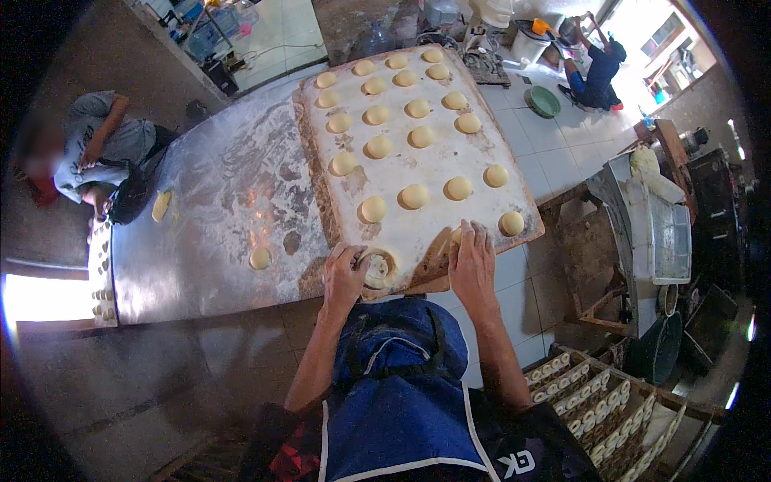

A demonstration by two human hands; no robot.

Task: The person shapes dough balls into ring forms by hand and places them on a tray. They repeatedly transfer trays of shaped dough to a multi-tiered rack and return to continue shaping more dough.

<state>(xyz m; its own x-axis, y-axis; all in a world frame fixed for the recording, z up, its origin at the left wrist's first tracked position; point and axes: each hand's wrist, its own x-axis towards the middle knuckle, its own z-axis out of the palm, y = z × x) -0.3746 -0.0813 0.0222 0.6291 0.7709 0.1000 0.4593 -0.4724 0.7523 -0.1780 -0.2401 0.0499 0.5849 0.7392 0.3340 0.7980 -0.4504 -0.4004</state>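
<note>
Dough balls (414,196) dot the floured board (414,233), a green basin (544,102) beyond.

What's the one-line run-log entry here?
left hand: at pale ring | right hand: at partly hidden dough ball | board: floury, more dough balls

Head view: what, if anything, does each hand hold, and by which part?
Left hand: a pale round rimmed piece, by its left edge. Right hand: at a partly hidden dough ball; whether gripped cannot be told.

Dough balls (378,146) on board (446,163), tabletop (217,177) left
</note>
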